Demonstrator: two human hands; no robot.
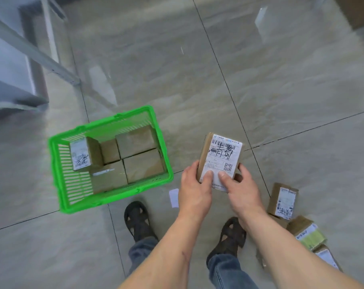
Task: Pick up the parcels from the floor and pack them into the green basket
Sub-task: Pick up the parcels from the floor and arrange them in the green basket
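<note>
Both hands hold one brown cardboard parcel [220,159] with a white shipping label, lifted above the floor to the right of the green basket [60,180]. My left hand [194,190] grips its lower left edge, thumb on the label. My right hand [242,190] grips its lower right edge. The basket stands on the floor at centre left and holds several brown parcels [135,140], one upright with a label [83,155]. More parcels lie on the floor at lower right: a labelled one [283,200] and one with a green label [307,232].
My two feet in dark sandals [138,221] stand just below the basket and parcel. A small white paper slip [173,198] lies on the tiles. A grey metal shelf frame [31,51] stands at the upper left. A cardboard box [356,11] sits at the top right corner.
</note>
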